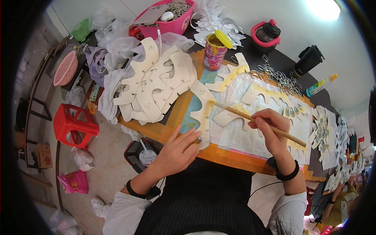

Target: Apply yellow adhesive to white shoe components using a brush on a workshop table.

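Note:
A thin wooden-handled brush (291,138) is pinched in my right hand (273,127). Its tip touches the edge of a curved cream cutout with notched edges (203,113). My left hand (182,150) lies flat with its fingers stretched over that cutout's near end. To the right, more cutouts (261,93), some with yellowish smears along their edges, rest on a whitish sheet (235,137). An open tub (214,54) with a yellow lid tipped to its side stands beyond, its rim stained yellowish-brown.
A stack of bare cutouts (150,90) sits at the left. Metal rings (282,78) are scattered at the back right, near a dark tumbler (307,60) and a bottle (321,85). A pink basin (168,23) stands behind; a red stool (74,125) is on the floor.

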Tool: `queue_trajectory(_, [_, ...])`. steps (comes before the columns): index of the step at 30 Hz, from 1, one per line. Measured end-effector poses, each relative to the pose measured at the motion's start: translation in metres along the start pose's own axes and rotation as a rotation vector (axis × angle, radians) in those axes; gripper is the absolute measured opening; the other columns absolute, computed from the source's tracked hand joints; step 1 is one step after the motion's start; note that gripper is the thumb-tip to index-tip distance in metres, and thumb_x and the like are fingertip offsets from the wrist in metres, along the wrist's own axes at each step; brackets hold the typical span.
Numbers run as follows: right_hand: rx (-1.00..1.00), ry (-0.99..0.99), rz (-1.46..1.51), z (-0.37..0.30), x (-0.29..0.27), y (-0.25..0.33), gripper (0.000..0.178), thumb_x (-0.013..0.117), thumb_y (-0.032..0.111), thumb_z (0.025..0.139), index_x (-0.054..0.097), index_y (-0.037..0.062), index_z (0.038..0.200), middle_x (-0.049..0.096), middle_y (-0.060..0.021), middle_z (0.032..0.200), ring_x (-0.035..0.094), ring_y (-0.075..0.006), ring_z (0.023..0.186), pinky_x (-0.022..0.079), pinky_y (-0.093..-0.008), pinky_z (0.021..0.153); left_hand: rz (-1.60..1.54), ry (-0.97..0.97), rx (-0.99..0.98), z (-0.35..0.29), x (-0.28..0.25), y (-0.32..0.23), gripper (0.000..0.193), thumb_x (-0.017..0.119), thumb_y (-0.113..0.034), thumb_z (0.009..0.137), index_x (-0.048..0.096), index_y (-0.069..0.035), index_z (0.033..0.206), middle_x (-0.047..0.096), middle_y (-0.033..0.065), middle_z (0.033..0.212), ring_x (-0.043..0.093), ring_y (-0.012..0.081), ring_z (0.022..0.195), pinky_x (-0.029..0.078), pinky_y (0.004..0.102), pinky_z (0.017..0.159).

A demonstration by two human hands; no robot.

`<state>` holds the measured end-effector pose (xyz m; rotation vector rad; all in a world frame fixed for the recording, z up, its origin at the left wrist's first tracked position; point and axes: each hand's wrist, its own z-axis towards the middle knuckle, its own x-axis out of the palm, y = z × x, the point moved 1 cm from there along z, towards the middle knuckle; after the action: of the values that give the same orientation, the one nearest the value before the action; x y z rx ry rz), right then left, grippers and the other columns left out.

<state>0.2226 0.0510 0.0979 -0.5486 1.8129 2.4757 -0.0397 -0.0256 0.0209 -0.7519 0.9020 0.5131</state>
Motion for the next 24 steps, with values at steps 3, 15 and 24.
queue_trajectory(3, [0.043, 0.111, 0.058, -0.005, -0.006, -0.005, 0.008, 0.057, -0.002, 0.085, 0.063, -0.0073, 0.088, 0.066, -0.0117, 0.076, 0.068, -0.0158, 0.072, 0.054, -0.0245, 0.066, -0.055, 0.088, -0.050, 0.003, -0.002, -0.003, 0.025, 0.068, -0.018, 0.081, 0.057, -0.003, 0.097, 0.052, 0.0175, 0.131, 0.048, 0.0340, 0.125, 0.026, 0.0545, 0.110])
queue_trajectory(15, [-0.067, 0.101, 0.109, 0.005, -0.013, 0.000, 0.010, 0.055, -0.003, 0.080, 0.064, -0.0055, 0.084, 0.066, -0.0110, 0.078, 0.063, -0.0146, 0.068, 0.048, -0.0241, 0.060, -0.094, 0.038, -0.086, 0.008, 0.005, 0.001, 0.029, 0.070, -0.016, 0.080, 0.056, -0.002, 0.102, 0.057, 0.0160, 0.124, 0.054, 0.0326, 0.119, 0.034, 0.0519, 0.106])
queue_trajectory(24, [-0.109, 0.212, 0.054, 0.007, -0.013, 0.007, 0.009, 0.058, 0.000, 0.074, 0.064, -0.0047, 0.078, 0.066, -0.0117, 0.075, 0.063, -0.0178, 0.066, 0.049, -0.0264, 0.060, -0.120, -0.015, -0.106, 0.006, 0.003, 0.000, 0.030, 0.072, -0.016, 0.079, 0.058, -0.001, 0.100, 0.059, 0.0156, 0.121, 0.058, 0.0318, 0.110, 0.039, 0.0487, 0.103])
